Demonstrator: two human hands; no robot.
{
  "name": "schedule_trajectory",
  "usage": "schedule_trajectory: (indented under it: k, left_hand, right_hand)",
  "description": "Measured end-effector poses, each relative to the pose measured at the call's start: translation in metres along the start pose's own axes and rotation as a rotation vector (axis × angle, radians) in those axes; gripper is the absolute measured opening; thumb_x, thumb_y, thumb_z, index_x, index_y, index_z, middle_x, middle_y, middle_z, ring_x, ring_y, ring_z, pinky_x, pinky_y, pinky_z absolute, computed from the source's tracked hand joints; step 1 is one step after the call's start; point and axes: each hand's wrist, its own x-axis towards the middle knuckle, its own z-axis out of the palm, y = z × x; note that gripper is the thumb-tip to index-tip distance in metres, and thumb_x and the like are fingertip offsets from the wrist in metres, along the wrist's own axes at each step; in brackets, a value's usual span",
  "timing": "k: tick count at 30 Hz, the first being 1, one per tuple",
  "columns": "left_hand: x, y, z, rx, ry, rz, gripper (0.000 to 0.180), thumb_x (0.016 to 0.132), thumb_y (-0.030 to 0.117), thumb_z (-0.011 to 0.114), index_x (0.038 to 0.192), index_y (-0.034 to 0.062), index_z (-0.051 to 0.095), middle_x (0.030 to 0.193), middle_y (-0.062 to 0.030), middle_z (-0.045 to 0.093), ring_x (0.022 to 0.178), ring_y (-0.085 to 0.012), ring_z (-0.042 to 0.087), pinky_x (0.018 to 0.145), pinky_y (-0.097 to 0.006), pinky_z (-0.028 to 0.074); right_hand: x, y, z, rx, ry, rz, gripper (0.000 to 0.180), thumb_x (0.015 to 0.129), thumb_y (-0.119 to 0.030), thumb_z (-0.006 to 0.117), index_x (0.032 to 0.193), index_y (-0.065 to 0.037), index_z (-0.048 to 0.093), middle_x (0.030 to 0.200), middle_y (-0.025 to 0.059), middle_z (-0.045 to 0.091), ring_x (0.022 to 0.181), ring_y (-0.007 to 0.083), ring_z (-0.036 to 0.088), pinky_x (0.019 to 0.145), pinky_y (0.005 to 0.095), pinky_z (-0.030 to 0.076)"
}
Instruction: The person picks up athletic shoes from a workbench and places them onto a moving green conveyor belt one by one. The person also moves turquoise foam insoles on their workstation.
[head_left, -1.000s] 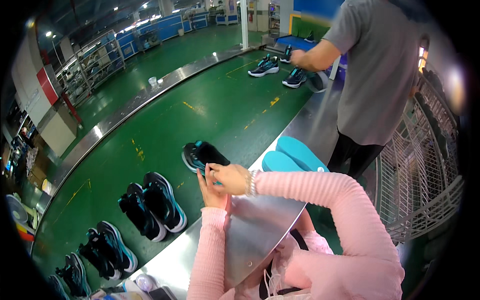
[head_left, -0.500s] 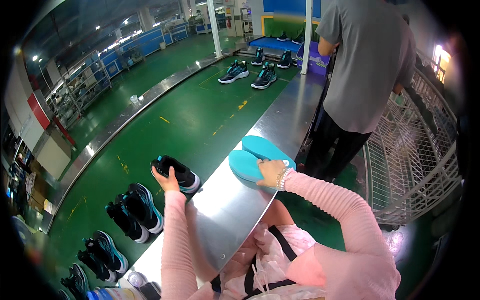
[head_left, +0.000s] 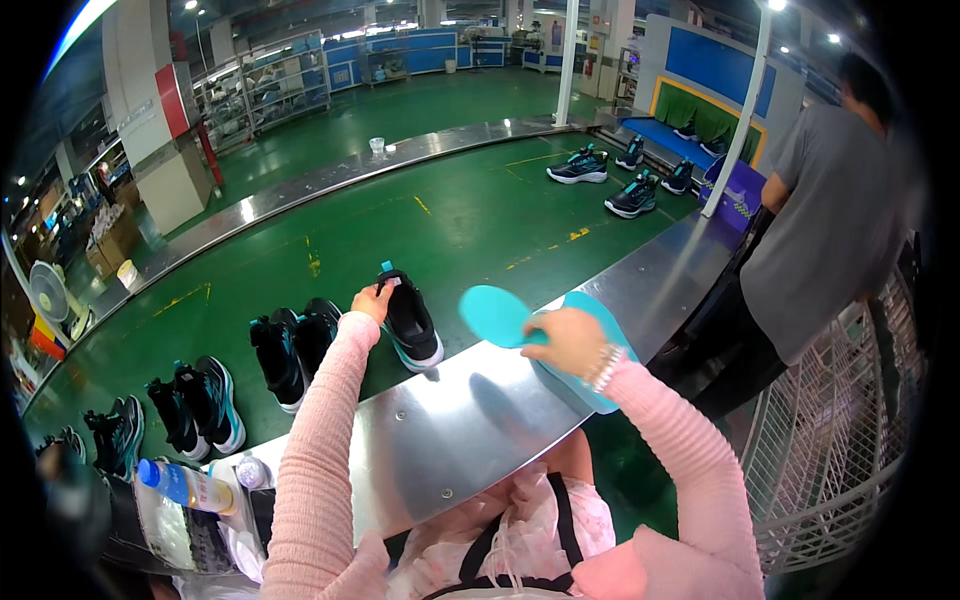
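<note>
My left hand point(head_left: 374, 303) grips the top of a black running shoe point(head_left: 410, 318) with a white and teal sole. The shoe stands beside the metal ledge, its opening towards me. In my right hand point(head_left: 566, 342) is a teal insole point(head_left: 493, 314), pinched at one end and raised above the ledge, pointing towards the shoe. Another teal insole point(head_left: 603, 318) lies on the metal ledge point(head_left: 440, 440), partly covered by my right hand and wrist.
Several matching shoes point(head_left: 210, 405) stand in pairs on the green surface at left. More shoes point(head_left: 632, 195) stand farther off at right. A bottle point(head_left: 185, 485) with a blue cap lies at lower left. A person in grey point(head_left: 820, 200) stands at right, near a wire cart point(head_left: 840, 440).
My right hand has lifted one insole off the ledge and brought it up and left. My left hand has shifted its grip on the shoe, which now stands more upright. The view has turned left.
</note>
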Motion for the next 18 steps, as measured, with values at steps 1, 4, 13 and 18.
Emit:
schedule_trajectory:
  k: [1,4,13,18]
  left_hand:
    - [0.0,0.0,0.0,0.007,0.004,-0.01,0.047,0.084,0.045,0.044,0.087,0.0006,0.061,0.083,-0.0256,0.058,0.085,-0.0404,0.055,0.074,-0.043,0.042]
    - [0.003,-0.009,-0.007,0.051,-0.028,-0.031,0.049,0.083,0.046,0.045,0.091,-0.0002,0.06,0.087,-0.0262,0.058,0.087,-0.0399,0.055,0.077,-0.042,0.042]
    - [-0.001,0.011,-0.003,0.004,-0.174,0.023,0.038,0.08,0.036,0.052,0.094,0.0009,0.06,0.086,-0.0237,0.06,0.084,-0.0376,0.058,0.073,-0.04,0.044]
    - [0.013,-0.049,0.003,-0.024,-0.278,0.11,0.034,0.078,0.021,0.053,0.108,0.0048,0.053,0.091,-0.0177,0.061,0.082,-0.0282,0.06,0.07,-0.036,0.046]
  right_hand:
    - [0.015,-0.011,0.006,-0.044,0.019,-0.107,0.024,0.068,-0.028,0.065,0.082,-0.009,0.064,0.08,0.0111,0.063,0.078,0.0276,0.06,0.067,0.0362,0.047]
    - [0.068,-0.065,0.014,-0.351,-0.078,-0.283,0.016,0.067,-0.019,0.063,0.077,-0.007,0.065,0.076,0.0133,0.062,0.073,0.0273,0.061,0.062,0.036,0.048]
    - [0.149,-0.111,0.09,-0.505,-0.225,-0.22,0.013,0.069,-0.014,0.06,0.08,-0.01,0.066,0.079,0.0073,0.065,0.077,0.0196,0.063,0.063,0.0295,0.049]
    - [0.18,-0.128,0.165,-0.063,-0.082,0.251,0.016,0.076,-0.024,0.057,0.081,-0.011,0.066,0.081,0.0069,0.065,0.078,0.0208,0.063,0.067,0.0328,0.051]
